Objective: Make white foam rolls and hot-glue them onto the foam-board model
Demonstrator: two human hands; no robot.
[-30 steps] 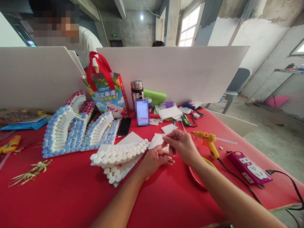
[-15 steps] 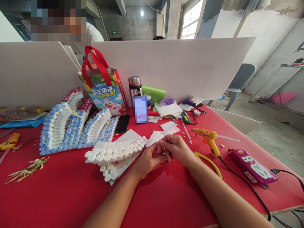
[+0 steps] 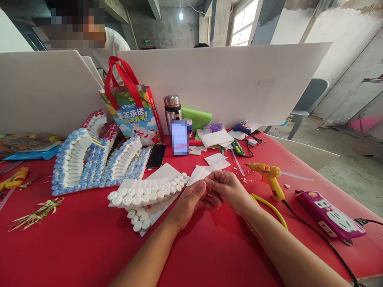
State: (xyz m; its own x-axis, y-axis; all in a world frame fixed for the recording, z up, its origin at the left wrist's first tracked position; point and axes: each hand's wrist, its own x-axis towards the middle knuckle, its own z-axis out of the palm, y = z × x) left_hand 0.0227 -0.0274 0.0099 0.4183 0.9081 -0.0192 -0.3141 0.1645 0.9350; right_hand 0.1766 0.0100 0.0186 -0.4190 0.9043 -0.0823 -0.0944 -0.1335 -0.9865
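My left hand [image 3: 189, 203] and my right hand [image 3: 229, 189] meet over the red table [image 3: 74, 243], fingers pinched together on a small white piece of paper that is mostly hidden between them. Just left of my left hand lies a white model [image 3: 146, 194] made of rows of rolled paper tubes. White paper strips [image 3: 201, 173] lie right behind my hands. A yellow hot glue gun [image 3: 269, 175] stands to the right of my right hand.
A blue-and-white rolled-paper model [image 3: 92, 159], a printed bag with red handles [image 3: 131, 111], a steel flask [image 3: 172, 110], two phones, a purple power strip [image 3: 329, 213] with black cables and a yellow ring [image 3: 271, 207] are on the table. White boards stand behind; a person sits beyond them.
My hands have dropped slightly lower and closer together, still pinching the small white piece. The view has shifted a little to the left and down.
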